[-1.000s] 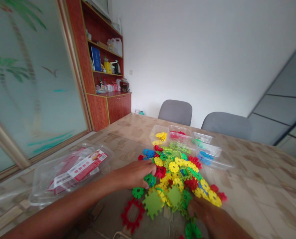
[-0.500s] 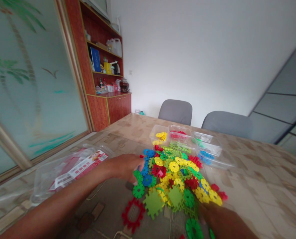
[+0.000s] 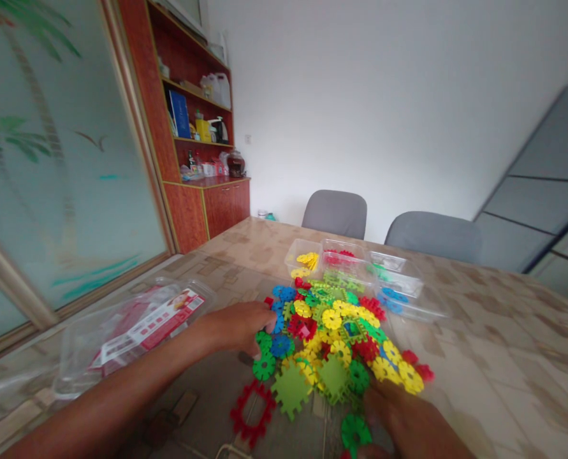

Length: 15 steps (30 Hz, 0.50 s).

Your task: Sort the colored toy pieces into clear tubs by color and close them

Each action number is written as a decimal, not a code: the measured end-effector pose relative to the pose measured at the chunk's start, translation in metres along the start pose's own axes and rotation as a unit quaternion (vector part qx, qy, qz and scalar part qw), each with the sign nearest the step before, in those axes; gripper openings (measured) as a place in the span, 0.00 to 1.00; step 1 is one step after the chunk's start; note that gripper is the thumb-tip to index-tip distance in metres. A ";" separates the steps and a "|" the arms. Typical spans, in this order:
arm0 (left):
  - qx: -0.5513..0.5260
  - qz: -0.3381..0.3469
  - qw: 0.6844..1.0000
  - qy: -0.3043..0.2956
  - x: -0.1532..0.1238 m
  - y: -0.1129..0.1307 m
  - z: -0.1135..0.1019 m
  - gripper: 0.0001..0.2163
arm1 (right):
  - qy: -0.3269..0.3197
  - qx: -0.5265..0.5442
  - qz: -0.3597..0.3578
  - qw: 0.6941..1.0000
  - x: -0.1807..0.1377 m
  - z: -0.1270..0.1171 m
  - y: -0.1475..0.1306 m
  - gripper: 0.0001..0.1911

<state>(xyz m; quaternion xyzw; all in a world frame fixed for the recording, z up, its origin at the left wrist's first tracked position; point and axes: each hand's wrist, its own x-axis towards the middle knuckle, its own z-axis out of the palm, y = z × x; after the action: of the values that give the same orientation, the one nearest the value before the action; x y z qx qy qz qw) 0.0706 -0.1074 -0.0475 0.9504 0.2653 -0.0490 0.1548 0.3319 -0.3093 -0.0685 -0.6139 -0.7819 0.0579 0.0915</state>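
Note:
A heap of plastic building pieces lies on the table: notched discs in yellow, green and blue, and toothed plates in red and light green. At its left edge my left hand (image 3: 248,326) rests with thumb and fingers apart, beside blue discs and a green disc (image 3: 263,366). My right hand (image 3: 398,408) is low at the near right of the heap, slightly blurred. Its spread fingers are against a green disc (image 3: 355,435). A red toothed frame (image 3: 233,414) lies in front of the heap, and a light green toothed plate (image 3: 291,389) is beside it.
Clear plastic boxes (image 3: 303,245) with sorted pieces stand behind the heap. To the left lies clear packaging with a printed label (image 3: 152,325). Two grey chairs (image 3: 336,210) are at the far table edge. A wooden cabinet (image 3: 185,213) stands at the back left.
My right hand has moved left, toward the heap, and the near green disc has shifted left with it. My left hand has stayed at the heap's left edge. The view has shifted slightly.

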 end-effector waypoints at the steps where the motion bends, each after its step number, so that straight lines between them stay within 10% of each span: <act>1: -0.001 -0.003 1.000 -0.001 0.000 0.000 0.001 0.15 | -0.004 -0.010 0.007 1.000 0.002 0.002 -0.003 0.09; 15: -0.104 0.063 0.990 -0.069 -0.007 0.015 -0.023 0.08 | 0.015 0.064 -0.098 0.993 0.000 -0.007 -0.004 0.12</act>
<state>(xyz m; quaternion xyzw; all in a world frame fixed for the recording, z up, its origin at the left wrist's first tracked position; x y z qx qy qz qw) 0.0722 -0.1156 -0.0207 0.9382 0.1974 -0.0767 0.2739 0.3296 -0.3107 -0.0603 -0.5277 -0.8317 0.0893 0.1475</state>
